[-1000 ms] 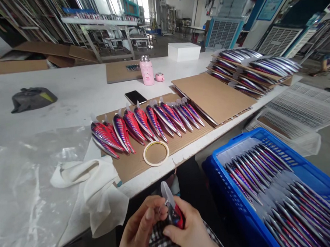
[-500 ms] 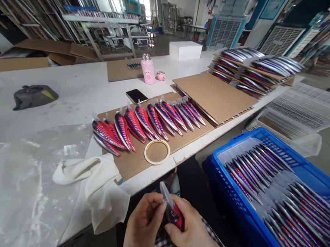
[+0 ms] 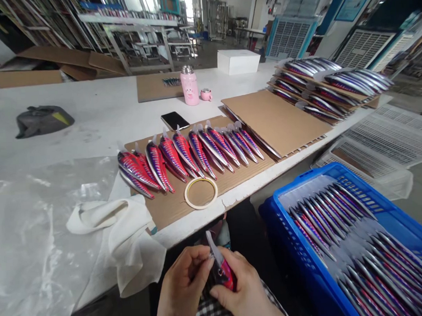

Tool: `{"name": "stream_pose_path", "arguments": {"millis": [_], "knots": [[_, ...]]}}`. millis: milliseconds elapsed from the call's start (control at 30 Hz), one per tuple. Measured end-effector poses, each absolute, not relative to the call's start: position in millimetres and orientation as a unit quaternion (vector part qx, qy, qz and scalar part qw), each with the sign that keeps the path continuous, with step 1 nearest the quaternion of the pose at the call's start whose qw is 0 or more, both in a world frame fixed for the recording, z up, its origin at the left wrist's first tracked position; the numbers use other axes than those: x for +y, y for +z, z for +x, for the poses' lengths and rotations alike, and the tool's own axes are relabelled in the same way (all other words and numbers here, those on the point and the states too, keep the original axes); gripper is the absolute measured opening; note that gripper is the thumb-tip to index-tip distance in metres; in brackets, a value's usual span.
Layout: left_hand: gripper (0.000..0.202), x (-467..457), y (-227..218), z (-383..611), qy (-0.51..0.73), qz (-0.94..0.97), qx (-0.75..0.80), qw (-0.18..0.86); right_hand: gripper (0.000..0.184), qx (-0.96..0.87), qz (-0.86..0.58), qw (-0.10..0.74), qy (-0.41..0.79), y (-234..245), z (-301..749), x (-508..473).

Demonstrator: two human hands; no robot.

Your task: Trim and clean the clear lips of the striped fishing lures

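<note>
Low in front of my lap, my right hand (image 3: 246, 283) is closed around a red and black fishing lure (image 3: 223, 274), its clear lip pointing up. My left hand (image 3: 187, 282) is beside it, thumb and index finger pinched together at the base of the lip. Whatever sits between those fingertips is too small to make out. Several more purple-striped red lures (image 3: 171, 155) lie in a row on a cardboard sheet (image 3: 167, 214) at the table's front. A roll of masking tape (image 3: 202, 207) rests flat on the same sheet.
To the right stands a blue crate (image 3: 281, 229) with rows of lures. Left are a white cloth (image 3: 125, 238) and clear plastic sheeting (image 3: 31, 243). Farther back are a phone (image 3: 174, 120), a pink bottle (image 3: 189, 88), a cardboard stack (image 3: 276, 119) and layered lures (image 3: 348, 84).
The pinched left fingers and the lure have barely shifted; the lure is turned very slightly in my right hand. The whole view has moved a little.
</note>
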State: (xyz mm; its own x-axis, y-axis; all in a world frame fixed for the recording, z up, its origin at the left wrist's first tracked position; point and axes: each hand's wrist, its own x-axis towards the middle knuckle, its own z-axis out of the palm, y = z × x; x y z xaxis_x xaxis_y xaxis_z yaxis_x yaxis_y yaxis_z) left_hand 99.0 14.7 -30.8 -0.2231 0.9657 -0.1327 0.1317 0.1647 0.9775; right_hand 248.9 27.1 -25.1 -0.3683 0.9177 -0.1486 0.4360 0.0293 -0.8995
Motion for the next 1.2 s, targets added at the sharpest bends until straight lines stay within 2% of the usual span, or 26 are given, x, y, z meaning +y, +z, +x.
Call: {"name": "stream_pose_path", "arguments": {"millis": [267,467,633,767,967,1100,1200], "knots": [[0.013,18,-28,85,0.432,0.425,0.594,0.528,0.042,-0.669,-0.468,0.251,0.52,-11,256,34],[0.012,16,-23,83,0.427,0.442,0.596,0.516,0.04,-0.678,-0.455,0.251,0.521,-8,256,34],[0.002,15,-30,86,0.45,0.521,0.58,0.436,0.039,-0.662,-0.454,0.258,0.538,-10,255,33],[0.007,13,-26,88,0.437,0.602,0.581,0.331,0.042,-0.664,-0.473,0.245,0.525,-12,254,32],[0.016,11,-16,87,0.338,0.59,0.617,0.396,0.043,-0.677,-0.487,0.24,0.497,-13,253,31],[0.02,11,-13,91,0.336,0.533,0.643,0.435,0.043,-0.689,-0.489,0.223,0.487,-10,255,32],[0.021,11,-12,95,0.349,0.493,0.653,0.456,0.051,-0.704,-0.485,0.211,0.474,-12,256,32]]}}
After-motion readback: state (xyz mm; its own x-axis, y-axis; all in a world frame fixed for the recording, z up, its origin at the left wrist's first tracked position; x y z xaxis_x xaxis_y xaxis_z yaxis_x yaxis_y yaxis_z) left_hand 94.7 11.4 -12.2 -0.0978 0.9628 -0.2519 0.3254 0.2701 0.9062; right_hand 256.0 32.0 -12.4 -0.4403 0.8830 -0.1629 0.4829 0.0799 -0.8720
